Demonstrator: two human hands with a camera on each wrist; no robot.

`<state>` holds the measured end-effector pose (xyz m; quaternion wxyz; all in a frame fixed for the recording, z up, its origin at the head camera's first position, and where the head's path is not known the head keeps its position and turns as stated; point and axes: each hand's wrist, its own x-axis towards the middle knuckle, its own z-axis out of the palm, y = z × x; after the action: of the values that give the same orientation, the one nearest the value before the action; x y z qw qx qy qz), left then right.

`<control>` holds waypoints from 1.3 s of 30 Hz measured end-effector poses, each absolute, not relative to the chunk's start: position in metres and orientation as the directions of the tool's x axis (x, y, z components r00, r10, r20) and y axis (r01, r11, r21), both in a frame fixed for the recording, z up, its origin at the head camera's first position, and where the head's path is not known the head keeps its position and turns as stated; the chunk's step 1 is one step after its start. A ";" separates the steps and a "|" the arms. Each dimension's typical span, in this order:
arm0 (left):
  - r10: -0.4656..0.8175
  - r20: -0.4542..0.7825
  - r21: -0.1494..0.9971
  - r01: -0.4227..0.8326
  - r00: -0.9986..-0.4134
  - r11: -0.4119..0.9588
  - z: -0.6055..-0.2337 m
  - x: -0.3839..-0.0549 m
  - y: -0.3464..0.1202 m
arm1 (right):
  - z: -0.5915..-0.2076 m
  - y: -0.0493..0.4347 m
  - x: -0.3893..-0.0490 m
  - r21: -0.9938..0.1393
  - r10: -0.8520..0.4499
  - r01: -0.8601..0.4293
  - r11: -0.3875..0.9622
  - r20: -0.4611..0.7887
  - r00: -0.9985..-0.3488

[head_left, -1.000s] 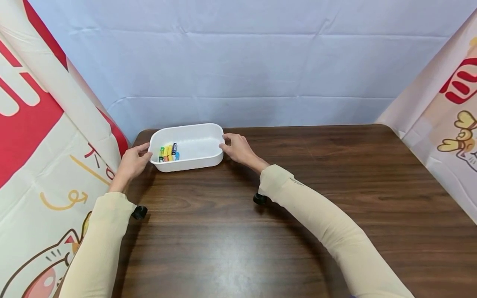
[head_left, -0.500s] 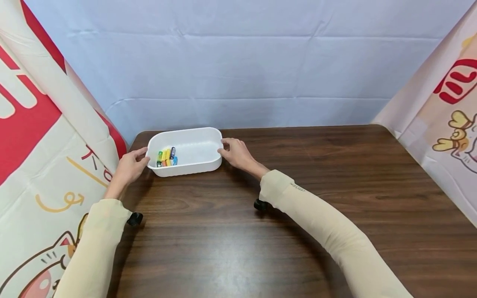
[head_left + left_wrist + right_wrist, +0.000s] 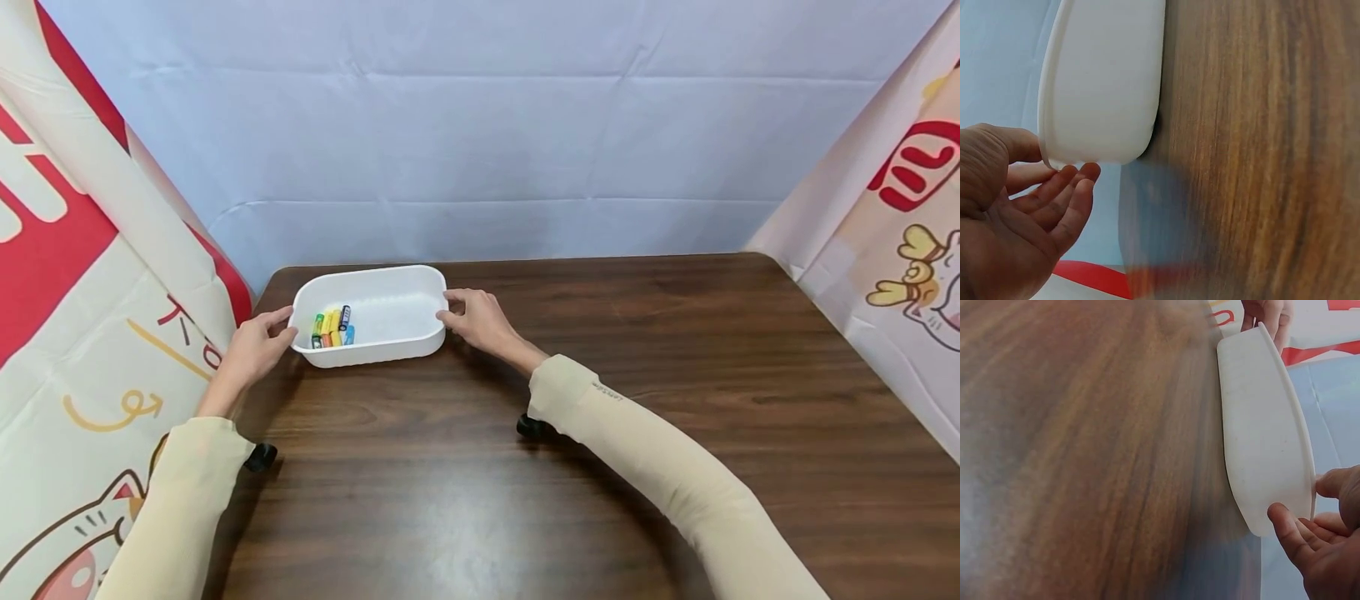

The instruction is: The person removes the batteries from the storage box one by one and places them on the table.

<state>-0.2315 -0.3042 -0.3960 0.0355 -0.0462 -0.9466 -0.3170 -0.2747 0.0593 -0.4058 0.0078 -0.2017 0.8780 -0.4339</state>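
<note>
The brown wooden surface (image 3: 487, 433) spreads beneath both of the person's grips, and between them sits the white tray (image 3: 375, 356), apparently light, stiff, smooth plastic that could slide easily and is best taken by the rim at its two short ends. The left grip (image 3: 253, 352) and the right grip (image 3: 483, 322) are each nearly closed, thumb and fingers pinching opposite ends of that rim. Inside, nearer the left grip, lie small batteries (image 3: 335, 321), probably hard and apt to roll if tipped.

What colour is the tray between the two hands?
The tray is white, inside and out; the head view shows it best.
</note>
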 end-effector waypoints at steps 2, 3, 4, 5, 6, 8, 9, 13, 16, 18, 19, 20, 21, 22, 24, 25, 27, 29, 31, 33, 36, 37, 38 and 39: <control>0.070 0.105 0.589 0.119 -0.992 0.800 -0.397 -0.229 -0.305 | -0.406 0.060 -0.271 -0.767 -0.358 -0.347 0.539 0.164 -0.919; 0.069 0.106 0.589 0.119 -0.992 0.799 -0.398 -0.228 -0.305 | -0.406 0.060 -0.269 -0.766 -0.355 -0.348 0.540 0.167 -0.920; 0.070 0.108 0.587 0.120 -0.992 0.801 -0.398 -0.227 -0.305 | -0.406 0.060 -0.267 -0.766 -0.354 -0.347 0.541 0.167 -0.920; 0.071 0.109 0.584 0.122 -0.991 0.803 -0.399 -0.225 -0.306 | -0.406 0.060 -0.265 -0.766 -0.352 -0.345 0.543 0.165 -0.921; 0.072 0.107 0.584 0.121 -0.992 0.803 -0.400 -0.224 -0.306 | -0.406 0.060 -0.263 -0.764 -0.350 -0.342 0.548 0.163 -0.923; 0.076 0.113 0.581 0.128 -0.991 0.804 -0.400 -0.222 -0.306 | -0.406 0.060 -0.260 -0.759 -0.346 -0.339 0.556 0.160 -0.924; 0.077 0.120 0.579 0.133 -0.990 0.804 -0.401 -0.221 -0.305 | -0.406 0.060 -0.258 -0.754 -0.344 -0.341 0.561 0.162 -0.925; 0.084 0.140 0.567 0.150 -0.987 0.810 -0.400 -0.217 -0.302 | -0.404 0.061 -0.252 -0.740 -0.341 -0.357 0.571 0.181 -0.922; 0.095 0.129 0.555 0.151 -0.987 0.818 -0.399 -0.214 -0.300 | -0.404 0.064 -0.248 -0.729 -0.345 -0.368 0.576 0.192 -0.919; 0.105 0.109 0.557 0.148 -0.988 0.817 -0.397 -0.212 -0.298 | -0.403 0.066 -0.245 -0.722 -0.348 -0.373 0.583 0.194 -0.917; 0.111 0.102 0.557 0.149 -0.989 0.817 -0.397 -0.211 -0.297 | -0.404 0.067 -0.244 -0.719 -0.347 -0.373 0.586 0.193 -0.918; 0.115 0.098 0.557 0.151 -0.988 0.816 -0.397 -0.209 -0.296 | -0.404 0.068 -0.242 -0.717 -0.347 -0.374 0.589 0.193 -0.918; 0.119 0.096 0.560 0.153 -0.988 0.814 -0.397 -0.208 -0.295 | -0.404 0.070 -0.240 -0.714 -0.346 -0.373 0.592 0.193 -0.918; 0.123 0.094 0.562 0.155 -0.988 0.812 -0.398 -0.206 -0.294 | -0.404 0.071 -0.238 -0.711 -0.344 -0.373 0.596 0.194 -0.919; 0.129 0.103 0.564 0.164 -0.986 0.809 -0.399 -0.202 -0.293 | -0.404 0.073 -0.234 -0.710 -0.343 -0.375 0.597 0.196 -0.919; 0.130 0.108 0.562 0.169 -0.986 0.810 -0.399 -0.201 -0.292 | -0.403 0.073 -0.232 -0.711 -0.344 -0.376 0.595 0.198 -0.918; 0.133 0.118 0.564 0.177 -0.984 0.807 -0.400 -0.198 -0.290 | -0.403 0.075 -0.229 -0.715 -0.346 -0.379 0.587 0.202 -0.916; 0.134 0.125 0.562 0.181 -0.983 0.807 -0.400 -0.195 -0.288 | -0.403 0.077 -0.226 -0.722 -0.350 -0.381 0.577 0.203 -0.915; 0.136 0.125 0.561 0.183 -0.983 0.807 -0.399 -0.193 -0.286 | -0.403 0.079 -0.222 -0.728 -0.355 -0.382 0.569 0.202 -0.913; 0.140 0.125 0.564 0.186 -0.982 0.805 -0.399 -0.191 -0.284 | -0.402 0.081 -0.219 -0.728 -0.357 -0.381 0.570 0.198 -0.913; 0.147 0.122 0.567 0.190 -0.982 0.802 -0.399 -0.186 -0.282 | -0.402 0.084 -0.214 -0.732 -0.355 -0.373 0.570 0.190 -0.915; 0.148 0.120 0.570 0.190 -0.982 0.800 -0.399 -0.184 -0.281 | -0.402 0.085 -0.213 -0.731 -0.353 -0.372 0.572 0.190 -0.916; 0.149 0.120 0.572 0.191 -0.982 0.798 -0.399 -0.182 -0.280 | -0.402 0.086 -0.212 -0.731 -0.353 -0.372 0.572 0.189 -0.916; 0.150 0.120 0.574 0.192 -0.981 0.796 -0.399 -0.181 -0.279 | -0.401 0.087 -0.210 -0.733 -0.353 -0.372 0.570 0.190 -0.916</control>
<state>-0.1807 -0.2793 -0.3989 0.0342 -0.0903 -0.9469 -0.3066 -0.2101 0.0868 -0.4015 -0.0112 -0.2046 0.8859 -0.4161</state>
